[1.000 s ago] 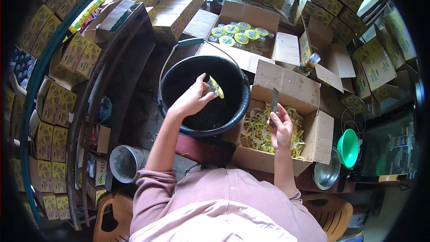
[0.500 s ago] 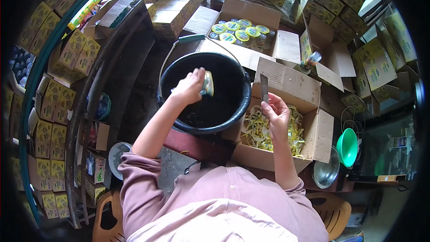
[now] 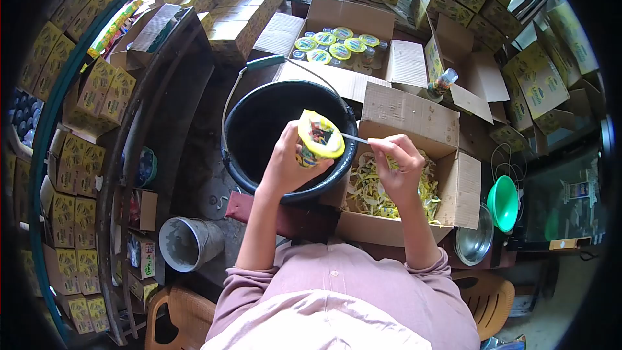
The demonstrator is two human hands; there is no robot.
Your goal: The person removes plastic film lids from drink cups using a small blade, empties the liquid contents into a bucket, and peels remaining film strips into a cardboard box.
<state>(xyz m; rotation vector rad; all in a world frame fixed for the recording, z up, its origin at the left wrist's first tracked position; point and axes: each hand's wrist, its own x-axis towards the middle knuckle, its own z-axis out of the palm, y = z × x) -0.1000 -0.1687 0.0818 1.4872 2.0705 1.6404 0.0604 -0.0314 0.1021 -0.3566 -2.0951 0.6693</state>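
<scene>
My left hand (image 3: pixel 282 163) is wrapped round a plastic cup (image 3: pixel 330 145) with a yellow-edged film lid. The cup tilts toward me over the black bucket (image 3: pixel 249 133), and the middle of its lid looks cut open, showing a dark inside. In my right hand (image 3: pixel 398 163) a knife (image 3: pixel 354 138) is gripped, its thin blade pointing left with the tip at the cup's rim. Below that hand, a cardboard box (image 3: pixel 468 185) holds yellow and white film strips (image 3: pixel 366 196).
Behind the bucket, an open carton (image 3: pixel 346 13) holds several lidded cups (image 3: pixel 338 50). A clear cup (image 3: pixel 443 83) lies on another open carton (image 3: pixel 479 81). To the right are a green bowl (image 3: pixel 503 202) and a metal bowl (image 3: pixel 474 236); a grey pail (image 3: pixel 188 244) stands left.
My left hand has brought the cup up and right from inside the bucket, its lid now facing me. The knife has turned from upright to pointing left at the cup.
</scene>
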